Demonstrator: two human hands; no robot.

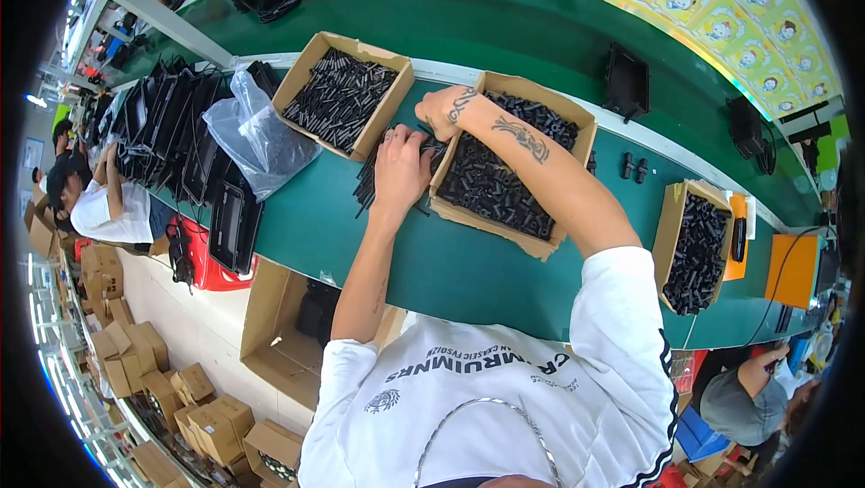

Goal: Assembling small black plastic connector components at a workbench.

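Observation:
A loose pile of thin black rods (365, 183) lies on the green table between two cardboard boxes. My left hand (400, 166) is over this pile with its fingers bent around some rods, whose ends stick out on both sides. Just beyond it, my right hand (440, 111) is closed beside the left edge of the middle box; its fingertips are hidden, so what it holds cannot be made out. My right forearm crosses above that open cardboard box (494, 233), filled with short black plastic fittings (494, 177). The far box (403, 64) contains many thin black rods (341, 96).
At right stands a narrower box (669, 245) of black parts; a few black fittings (634, 167) lie behind it. A clear plastic bag (261, 141) and stacked black frames (176, 132) crowd the left. A co-worker (113, 204) sits beyond them. Cartons (216, 425) cover floor at lower left.

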